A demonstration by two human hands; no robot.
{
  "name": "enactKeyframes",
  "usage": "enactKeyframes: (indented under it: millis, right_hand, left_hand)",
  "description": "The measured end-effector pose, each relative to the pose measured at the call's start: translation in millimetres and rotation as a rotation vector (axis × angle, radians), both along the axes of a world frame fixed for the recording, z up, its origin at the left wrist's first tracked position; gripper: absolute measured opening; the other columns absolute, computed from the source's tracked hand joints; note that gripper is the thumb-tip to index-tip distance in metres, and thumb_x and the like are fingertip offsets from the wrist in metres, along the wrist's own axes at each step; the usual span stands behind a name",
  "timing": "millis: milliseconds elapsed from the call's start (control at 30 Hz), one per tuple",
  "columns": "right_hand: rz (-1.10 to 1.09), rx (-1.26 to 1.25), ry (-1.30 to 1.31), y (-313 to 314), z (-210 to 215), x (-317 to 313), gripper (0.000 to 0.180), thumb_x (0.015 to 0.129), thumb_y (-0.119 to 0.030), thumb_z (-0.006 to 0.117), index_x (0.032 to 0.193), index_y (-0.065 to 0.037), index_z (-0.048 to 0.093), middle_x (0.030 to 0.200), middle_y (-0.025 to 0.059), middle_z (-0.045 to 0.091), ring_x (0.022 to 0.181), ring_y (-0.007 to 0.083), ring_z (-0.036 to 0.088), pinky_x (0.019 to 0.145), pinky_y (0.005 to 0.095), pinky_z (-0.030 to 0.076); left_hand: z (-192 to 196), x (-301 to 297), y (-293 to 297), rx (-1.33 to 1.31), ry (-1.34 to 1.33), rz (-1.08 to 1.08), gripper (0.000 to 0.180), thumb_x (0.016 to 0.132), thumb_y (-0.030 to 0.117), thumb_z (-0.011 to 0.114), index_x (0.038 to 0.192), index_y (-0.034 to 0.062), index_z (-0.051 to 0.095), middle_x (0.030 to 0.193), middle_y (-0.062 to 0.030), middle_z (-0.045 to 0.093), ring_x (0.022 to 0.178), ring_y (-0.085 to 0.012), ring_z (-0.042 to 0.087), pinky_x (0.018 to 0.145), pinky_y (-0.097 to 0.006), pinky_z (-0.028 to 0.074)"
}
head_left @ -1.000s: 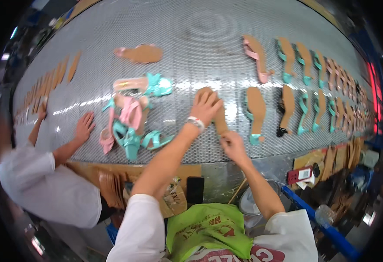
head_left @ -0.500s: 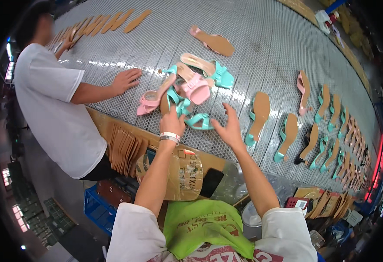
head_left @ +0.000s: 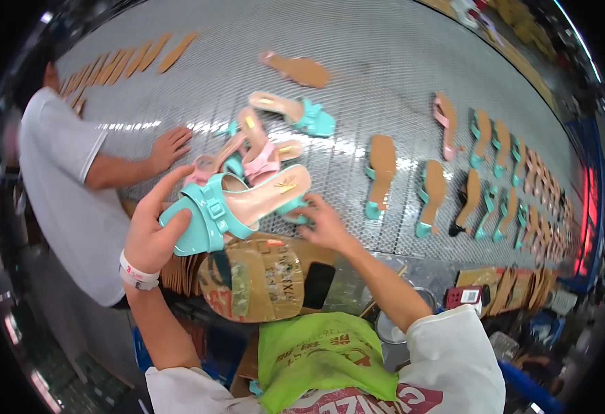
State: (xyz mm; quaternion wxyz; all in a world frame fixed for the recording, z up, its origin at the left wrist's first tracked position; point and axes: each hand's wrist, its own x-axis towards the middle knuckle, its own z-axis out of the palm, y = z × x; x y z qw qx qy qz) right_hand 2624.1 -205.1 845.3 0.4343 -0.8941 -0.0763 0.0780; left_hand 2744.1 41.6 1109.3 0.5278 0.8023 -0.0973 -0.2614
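My left hand grips the toe end of a turquoise sandal and holds it raised, its pale insole facing up and its heel end pointing right. Just beyond that heel end, my right hand has its fingers curled at the edge of a second turquoise sandal, largely hidden behind the raised one. A loose heap lies behind: a pink sandal, another pink one partly covered, and a turquoise sandal on its far side.
Soles-up sandals stand in rows to the right, the nearest a turquoise one. A pink sandal lies further back. Brown insoles line the far left, by a co-worker's hand. A phone and round cardboard are near me.
My left hand has lifted a turquoise sandal from the heap and brought it left and nearer. My right hand has closed in on the other turquoise sandal. The view has shifted.
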Motion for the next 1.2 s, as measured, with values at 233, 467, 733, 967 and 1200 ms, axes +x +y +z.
enactKeyframes:
  millis: [233, 467, 733, 967, 1200]
  right_hand:
    - [-0.657, -0.062, -0.407, -63, 52, -12, 0.091, 0.065, -0.014, 0.078, 0.139, 0.001, 0.027, 0.135, 0.025, 0.037, 0.115, 0.033, 0.051, 0.091, 0.041, 0.046]
    - [-0.935, 0.478, -0.302, -177, 51, 54, 0.028, 0.072, -0.013, 0.073, 0.095, -0.001, 0.063, 0.082, 0.0053, 0.068, 0.07, 0.0134, 0.063, 0.062, 0.0296, 0.05]
    - [-0.66, 0.233, 0.138, -389, -45, 135, 0.035, 0.071, -0.021, 0.076, 0.093, 0.003, 0.063, 0.077, 0.008, 0.067, 0.069, 0.0147, 0.064, 0.059, 0.0303, 0.049]
    - [-0.876, 0.715, 0.307, -406, -53, 158, 0.045, 0.092, -0.029, 0.056, 0.129, -0.005, 0.047, 0.108, 0.0075, 0.063, 0.091, 0.0178, 0.061, 0.074, 0.0308, 0.048]
    - [-0.977, 0.232, -0.211, -256, -58, 45, 0.046, 0.082, -0.021, 0.069, 0.12, 0.0, 0.055, 0.12, 0.0154, 0.058, 0.113, 0.0235, 0.055, 0.093, 0.036, 0.042]
  left_hand:
    - [-40, 59, -126, -0.087, 0.279, -0.358, 0.033, 0.081, 0.012, 0.054, 0.111, -0.0022, 0.059, 0.088, -0.0065, 0.064, 0.072, -0.0109, 0.06, 0.066, -0.024, 0.048]
    - [-72, 75, -305, -0.461, 0.52, -0.21, 0.049, 0.092, 0.04, 0.053, 0.119, -0.0015, 0.054, 0.095, -0.0182, 0.066, 0.084, -0.0245, 0.066, 0.077, -0.035, 0.054]
    - [-221, 43, -255, -0.001, 0.005, -0.217, 0.035, 0.084, 0.019, 0.064, 0.111, -0.0023, 0.059, 0.094, -0.0139, 0.069, 0.087, -0.0204, 0.066, 0.079, -0.031, 0.051]
    - [-272, -1, -200, 0.448, -0.467, -0.406, 0.046, 0.073, 0.031, 0.072, 0.107, 0.002, 0.061, 0.103, -0.0157, 0.063, 0.104, -0.0349, 0.056, 0.09, -0.044, 0.043]
    - [-265, -15, -186, 0.526, -0.601, -0.516, 0.036, 0.069, 0.027, 0.075, 0.099, 0.011, 0.065, 0.119, -0.0083, 0.054, 0.117, -0.0328, 0.044, 0.092, -0.047, 0.036]
